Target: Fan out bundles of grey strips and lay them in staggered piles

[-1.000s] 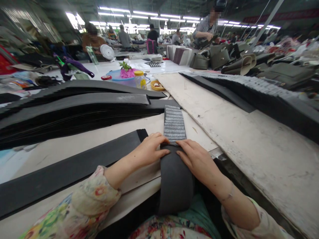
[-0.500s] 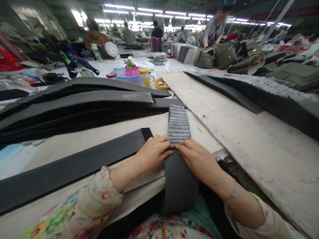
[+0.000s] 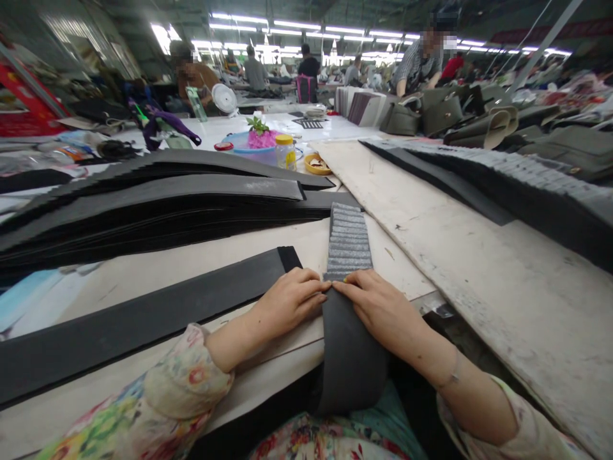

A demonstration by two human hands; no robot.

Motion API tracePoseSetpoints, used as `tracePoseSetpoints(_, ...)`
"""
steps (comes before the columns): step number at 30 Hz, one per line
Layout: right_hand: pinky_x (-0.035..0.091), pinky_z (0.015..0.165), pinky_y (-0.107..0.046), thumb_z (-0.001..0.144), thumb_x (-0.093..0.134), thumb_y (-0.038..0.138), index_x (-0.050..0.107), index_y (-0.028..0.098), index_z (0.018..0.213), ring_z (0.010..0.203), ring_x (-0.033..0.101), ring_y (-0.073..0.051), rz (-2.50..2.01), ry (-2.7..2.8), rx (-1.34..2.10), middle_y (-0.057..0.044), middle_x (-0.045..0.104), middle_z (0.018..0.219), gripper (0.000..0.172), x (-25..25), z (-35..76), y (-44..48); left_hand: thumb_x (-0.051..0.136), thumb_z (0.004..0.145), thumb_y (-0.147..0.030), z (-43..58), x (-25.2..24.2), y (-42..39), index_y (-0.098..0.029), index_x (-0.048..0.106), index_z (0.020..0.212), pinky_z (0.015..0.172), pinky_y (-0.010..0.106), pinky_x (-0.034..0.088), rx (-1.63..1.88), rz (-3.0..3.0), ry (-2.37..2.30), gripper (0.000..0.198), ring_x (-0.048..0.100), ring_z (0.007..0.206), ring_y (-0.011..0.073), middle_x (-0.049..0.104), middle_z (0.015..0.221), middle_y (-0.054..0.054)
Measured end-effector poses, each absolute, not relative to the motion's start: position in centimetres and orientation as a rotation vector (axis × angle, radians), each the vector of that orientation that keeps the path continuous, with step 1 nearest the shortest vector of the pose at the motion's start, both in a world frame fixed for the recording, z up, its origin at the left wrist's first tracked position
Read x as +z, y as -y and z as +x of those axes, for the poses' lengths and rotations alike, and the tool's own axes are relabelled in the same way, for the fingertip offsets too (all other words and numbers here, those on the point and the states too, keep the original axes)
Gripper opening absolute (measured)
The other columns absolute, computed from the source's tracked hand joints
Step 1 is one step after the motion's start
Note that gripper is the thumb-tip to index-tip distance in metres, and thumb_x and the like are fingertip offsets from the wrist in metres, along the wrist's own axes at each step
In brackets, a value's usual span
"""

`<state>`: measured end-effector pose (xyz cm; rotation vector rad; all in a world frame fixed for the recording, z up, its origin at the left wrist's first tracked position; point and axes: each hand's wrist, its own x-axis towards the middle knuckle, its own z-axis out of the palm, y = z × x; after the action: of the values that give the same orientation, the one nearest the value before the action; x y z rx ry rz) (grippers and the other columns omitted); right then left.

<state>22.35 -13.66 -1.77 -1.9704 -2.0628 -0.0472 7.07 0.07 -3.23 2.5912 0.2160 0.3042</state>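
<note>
A dark grey strip [image 3: 353,354] bends down over the board's near edge towards my lap. Its upper end lies against a row of overlapped, fuzzy light-grey strip ends [image 3: 350,239]. My left hand [image 3: 297,295] presses its fingertips on the left corner of that end, fingers held together. From the other side, my right hand [image 3: 380,306] pinches the same edge with thumb and fingers, the two hands almost touching. A yellow speck shows at the right fingertips, too small to name. Left of my hands, a stack of flat dark strips [image 3: 158,313] lies along the board.
Thick stacks of dark strips [image 3: 158,220] lie at the back left. A pale board [image 3: 460,268] on the right carries another fanned stack [image 3: 483,172]. Behind are a yellow-lidded jar [image 3: 285,153], a yellow dish [image 3: 317,165] and olive bags [image 3: 440,110]. Co-workers are at tables farther off.
The view has shifted slightly, so everything sits a little farther right. My hands stay at the strip's edge; the right fingers have shifted slightly, and a yellow speck now shows there.
</note>
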Motion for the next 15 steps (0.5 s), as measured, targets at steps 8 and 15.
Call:
tracePoseSetpoints(8, 0.048, 0.081, -0.037, 0.082, 0.042, 0.008, 0.054, 0.016, 0.113, 0.089, 0.05, -0.02, -1.975, 2.047, -0.068, -0.008, 0.056, 0.097, 0.034, -2.0, 22.3, 13.9, 0.038, 0.085, -0.044, 7.7, -3.3, -0.5, -0.015, 0.055, 0.09, 0.046, 0.019, 0.04, 0.154, 1.878, -0.72, 0.034, 0.055, 0.06, 0.011, 0.059, 0.077, 0.003)
tracePoseSetpoints(15, 0.046, 0.085, -0.036, 0.082, 0.042, 0.007, 0.055, 0.015, 0.112, 0.094, 0.049, -0.019, -1.959, 1.949, -0.064, -0.008, 0.056, 0.101, 0.034, -2.7, 22.2, 14.2, 0.044, 0.082, -0.04, 9.6, -3.5, 0.3, -0.016, 0.043, 0.069, 0.033, 0.014, 0.026, -0.004, 1.637, -0.728, 0.027, 0.035, 0.034, 0.0029, 0.045, 0.049, -0.007)
